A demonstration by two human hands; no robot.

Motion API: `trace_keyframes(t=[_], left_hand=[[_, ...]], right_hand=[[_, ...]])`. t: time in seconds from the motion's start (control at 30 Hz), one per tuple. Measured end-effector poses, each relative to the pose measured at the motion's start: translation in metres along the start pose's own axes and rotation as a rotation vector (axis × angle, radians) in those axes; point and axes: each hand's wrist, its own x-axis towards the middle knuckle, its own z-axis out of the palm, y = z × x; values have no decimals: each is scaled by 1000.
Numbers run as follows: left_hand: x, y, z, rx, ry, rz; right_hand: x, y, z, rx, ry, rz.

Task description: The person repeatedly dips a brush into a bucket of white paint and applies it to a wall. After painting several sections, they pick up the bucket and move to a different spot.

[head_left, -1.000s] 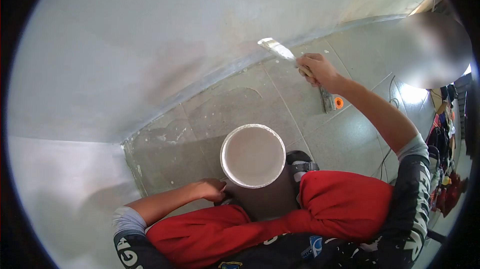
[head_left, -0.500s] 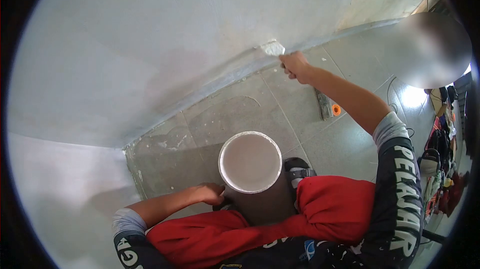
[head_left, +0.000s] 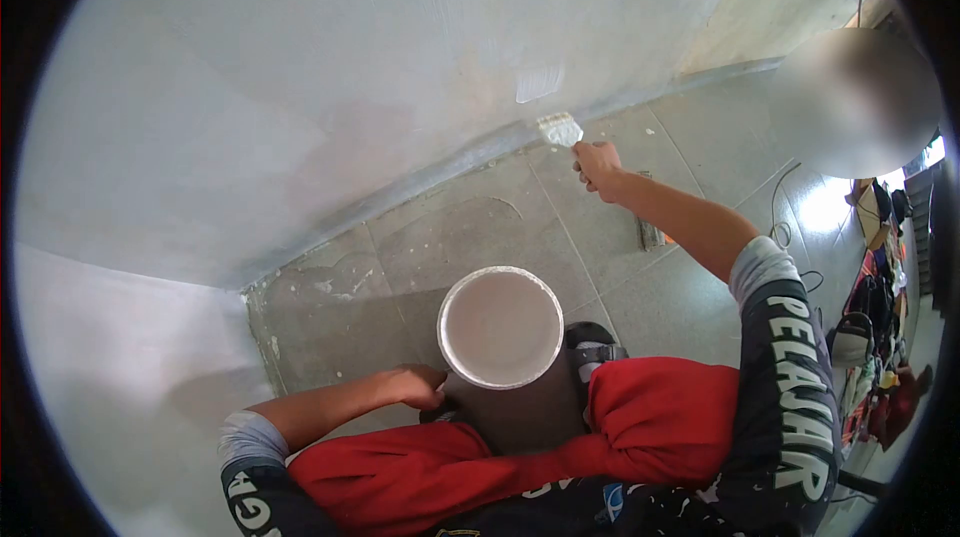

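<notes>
Beyond the bucket (head_left: 500,384), the pale wall (head_left: 300,57) fills the far side; a second wall (head_left: 100,367) stands left of the bucket. Floor (head_left: 640,297) next: grey tiles around the bucket, pale spatters (head_left: 340,287) beyond it to the left. Heap of mixed items (head_left: 872,307) well right of the bucket, too cluttered to sort. Red trousers (head_left: 660,397) on the bucket's near side. Bucket upright; how full, cannot tell.

Right forearm (head_left: 690,227) reaches past the bucket's right side. Left hand (head_left: 423,385) sits at the bucket's left, fingers curled, partly hidden; whether it grips the bucket, cannot tell. Right hand (head_left: 598,167), beyond the bucket and to its right, is closed around the handle of the brush (head_left: 560,129). Grey object (head_left: 648,227) lies on the floor right of the bucket; forearm now covers most of its orange part (head_left: 668,239), clear half a second ago.

Main change: brush, well beyond the bucket and slightly right. Half a second ago it was up at the wall; now it's lower, by the base strip (head_left: 400,195), contact unclear. Smallest: white patch (head_left: 540,85), on the wall beyond the bucket, now uncovered. Reads as one short stroke laid, brushwork under way.
</notes>
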Motion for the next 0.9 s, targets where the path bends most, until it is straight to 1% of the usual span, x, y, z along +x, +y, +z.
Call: trace_keyframes(t=[0.1, 0.23, 0.3, 0.33, 0.37, 0.4, 0.43, 0.47, 0.5, 0.6, 0.67, 0.73, 0.77, 0.83, 0.9], left_hand=[[-3, 3, -3, 21, 1, 7], [12, -7, 6, 10, 35, 39], [15, -10, 7, 25, 65, 66], [13, -11, 5, 25, 68, 63], [11, -10, 2, 21, 20, 51], [11, -9, 1, 17, -28, 39], [12, -10, 3, 12, -24, 42], [12, -13, 7, 3, 9, 52], [12, -15, 9, -5, 41, 62], [7, -7, 2, 10, 76, 62], [11, -12, 4, 26, 69, 76], [11, -12, 4, 48, 71, 92], [9, -10, 3, 25, 91, 91], [10, -11, 6, 5, 114, 86], [17, -17, 12, 22, 83, 88]], right_hand=[[19, 1, 8, -49, -59, 24], [7, -65, 5, -28, -49, 2], [-23, -102, -6, -31, -41, -21], [-48, -118, -16, 14, -52, -133], [-65, -127, -23, 55, -64, -245], [-74, -130, -28, 49, -67, -249], [-80, -130, -33, 116, -76, -306], [-84, -128, -36, 186, -85, -361], [-84, -120, -36, 184, -87, -362], [-59, -78, -25, 232, -45, -346], [-27, -40, -14, -13, 35, -304], [-5, -14, -2, -141, 49, -167], [7, -6, 4, -137, 54, -173], [20, -1, 17, 0, -13, 121], [25, -16, 27, 32, -27, 92]])
